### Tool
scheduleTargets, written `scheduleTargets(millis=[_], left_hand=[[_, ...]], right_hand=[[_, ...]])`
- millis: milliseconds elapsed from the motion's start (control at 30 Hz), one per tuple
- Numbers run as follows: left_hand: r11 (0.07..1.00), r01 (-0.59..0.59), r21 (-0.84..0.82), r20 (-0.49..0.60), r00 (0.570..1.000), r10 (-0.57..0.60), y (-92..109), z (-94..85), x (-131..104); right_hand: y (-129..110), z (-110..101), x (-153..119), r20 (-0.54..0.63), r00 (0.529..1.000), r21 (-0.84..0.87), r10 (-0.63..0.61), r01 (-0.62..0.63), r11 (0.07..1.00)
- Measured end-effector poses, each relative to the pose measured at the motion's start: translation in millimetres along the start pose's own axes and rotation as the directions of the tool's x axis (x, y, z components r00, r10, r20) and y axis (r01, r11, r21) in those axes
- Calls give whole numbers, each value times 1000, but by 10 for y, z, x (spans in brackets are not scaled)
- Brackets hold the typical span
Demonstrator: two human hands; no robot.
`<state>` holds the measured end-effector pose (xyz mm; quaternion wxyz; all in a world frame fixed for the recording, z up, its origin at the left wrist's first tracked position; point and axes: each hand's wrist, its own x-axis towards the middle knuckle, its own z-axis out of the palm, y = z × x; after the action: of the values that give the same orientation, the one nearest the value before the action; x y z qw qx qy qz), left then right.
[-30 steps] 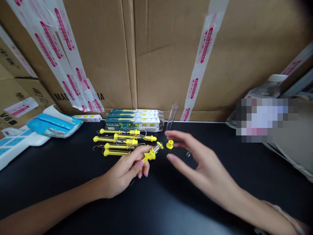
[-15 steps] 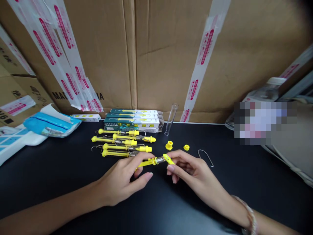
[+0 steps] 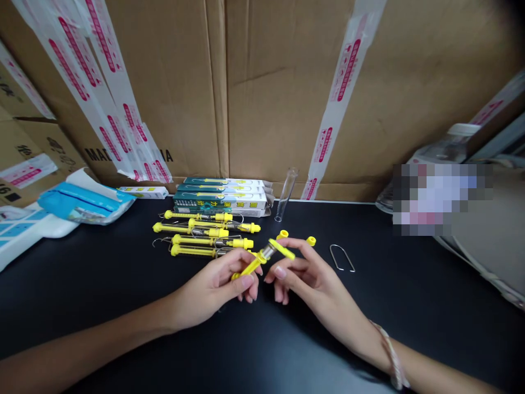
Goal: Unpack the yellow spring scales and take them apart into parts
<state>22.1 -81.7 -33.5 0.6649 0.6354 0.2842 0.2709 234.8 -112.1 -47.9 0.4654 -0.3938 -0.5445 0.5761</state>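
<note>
My left hand (image 3: 223, 279) pinches the yellow scale core of a spring scale (image 3: 249, 267) between thumb and fingers. The core tilts up to the right, and a metal spring (image 3: 268, 251) joins it to a flat yellow end piece (image 3: 283, 249). My right hand (image 3: 301, 273) is beside that end piece, its index finger reaching behind it and the other fingers loosely bent. Whether the index finger touches it, I cannot tell. Behind the hands lie two small yellow caps (image 3: 311, 241), a bent wire hook (image 3: 341, 258) and a clear tube (image 3: 286, 194) standing up.
Several assembled yellow spring scales (image 3: 205, 241) lie left of centre, before stacked printed boxes (image 3: 221, 197). A blue packet (image 3: 86, 202) is at the left. A bottle (image 3: 445, 148) and a beige bag (image 3: 488, 235) stand right. Large cardboard (image 3: 279, 109) closes off the back.
My left hand has turned the scale core to a steeper tilt and closed its thumb on it. My right hand's thumb has come off the yellow end piece.
</note>
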Motion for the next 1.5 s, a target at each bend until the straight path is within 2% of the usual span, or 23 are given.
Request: scheduleTargets(millis=[133, 233, 367, 467, 633, 800, 933, 1200, 1367, 1500], left_hand=[[969, -22, -246, -34, 999, 14, -14, 97, 16], [947, -65, -314, -95, 995, 37, -32, 143, 31], [953, -109, -283, -204, 978, 51, -44, 181, 39], [972, -84, -218, -203, 978, 39, -53, 194, 35], [979, -114, -169, -148, 985, 89, -85, 178, 19], [964, -167, -208, -156, 978, 136, -90, 160, 9], [973, -152, -176, -150, 981, 126, -70, 160, -2], [984, -177, 8, -290, 941, 171, -20, 183, 9], [989, -130, -69, -296, 950, 104, -52, 177, 27], [979, -165, -118, -296, 947, 124, -74, 181, 33]], right_hand=[[34, 70, 26, 120, 990, 67, 75, -84, 994], [53, 116, 30, 105, 992, 40, 71, -75, 996], [47, 181, 26, 103, 994, -149, 18, -2, 989], [47, 212, 36, 79, 997, -263, -2, 23, 964], [98, 194, 32, 66, 998, -161, 21, -10, 987], [83, 164, -41, -47, 997, -69, -65, 62, 996], [27, 155, -74, -62, 995, -34, -77, 75, 997], [-102, 114, -87, -115, 985, -1, -131, 131, 991], [-146, 122, -119, -149, 977, 3, -152, 154, 988], [-140, 107, -114, -147, 970, -32, -195, 193, 981]])
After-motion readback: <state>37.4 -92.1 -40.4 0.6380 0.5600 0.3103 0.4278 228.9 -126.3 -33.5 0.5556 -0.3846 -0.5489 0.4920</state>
